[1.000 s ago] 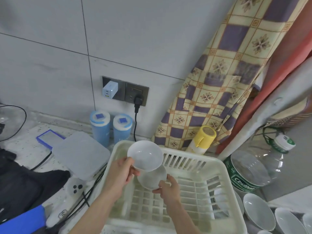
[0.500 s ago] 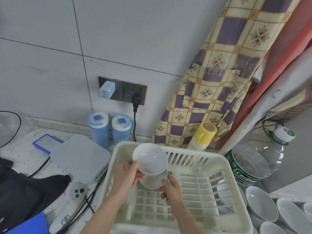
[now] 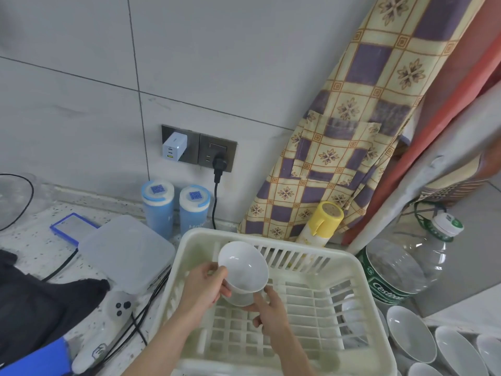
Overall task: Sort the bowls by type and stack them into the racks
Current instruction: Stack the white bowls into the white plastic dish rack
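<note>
White bowls (image 3: 244,270), nested, held tilted over the cream rack (image 3: 360,270).
Left hand (image 3: 202,289): fingers curled round the upper bowl's rim. Right hand (image 3: 271,314): fingertips touching the lower bowl's base, rest hidden. More white bowls (image 3: 412,333) on the worktop, right of the rack.

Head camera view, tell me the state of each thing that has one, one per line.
Top bowl: tilted, gripped by left hand.
Lower bowl: nested under it, touched by right hand.
Rack: upright, nothing stacked inside yet.
Water jug: capped, lying tilted.
Charger: plugged in.
Black plug: plugged in.
</note>
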Motion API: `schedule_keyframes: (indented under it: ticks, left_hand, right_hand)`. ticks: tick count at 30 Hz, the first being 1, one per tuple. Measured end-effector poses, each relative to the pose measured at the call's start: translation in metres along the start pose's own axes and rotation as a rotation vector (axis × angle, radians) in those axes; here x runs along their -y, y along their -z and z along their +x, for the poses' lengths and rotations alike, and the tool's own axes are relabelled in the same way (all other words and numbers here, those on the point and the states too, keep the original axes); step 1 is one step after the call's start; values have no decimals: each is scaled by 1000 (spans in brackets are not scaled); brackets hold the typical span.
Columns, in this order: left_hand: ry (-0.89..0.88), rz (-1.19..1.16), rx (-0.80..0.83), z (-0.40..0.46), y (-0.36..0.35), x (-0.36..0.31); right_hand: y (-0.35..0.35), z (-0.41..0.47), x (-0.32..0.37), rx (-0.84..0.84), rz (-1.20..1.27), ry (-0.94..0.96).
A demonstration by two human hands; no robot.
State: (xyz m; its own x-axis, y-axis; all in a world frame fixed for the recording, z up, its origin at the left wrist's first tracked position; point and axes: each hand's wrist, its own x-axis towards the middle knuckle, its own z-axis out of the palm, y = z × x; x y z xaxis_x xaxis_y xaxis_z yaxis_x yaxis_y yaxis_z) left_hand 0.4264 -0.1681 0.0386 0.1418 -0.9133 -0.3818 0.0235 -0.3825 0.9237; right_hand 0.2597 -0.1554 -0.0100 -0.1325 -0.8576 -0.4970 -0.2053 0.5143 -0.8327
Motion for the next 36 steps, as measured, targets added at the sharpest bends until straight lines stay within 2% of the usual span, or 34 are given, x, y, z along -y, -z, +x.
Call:
schedule_keyframes:
  ticks: [2,4,6,8,13,18,27,36]
  left_hand:
    - [-13,17,2,0,0,1]
    - [-31,63,6,0,-1,3]
    - [-46,111,19,1,-1,5]
    - [-56,144,25,2,-1,5]
    - [-75,167,57,-1,-3,4]
    - [-110,241,124,1,-8,8]
    - [-261,502,89,7,-3,23]
    - [-283,666,109,6,-5,26]
  right_hand:
    - [0,-2,-1,-142,-143,13]
    - [3,-4,-1,-326,-337,103]
    - [3,-8,4,-385,-281,204]
    - [4,-10,9,-342,-194,271]
    - [6,-12,13,-167,-106,285]
    - [8,-8,18,-201,-101,245]
    - [9,4,19,-223,-255,222]
    - [3,9,19,-240,-355,211]
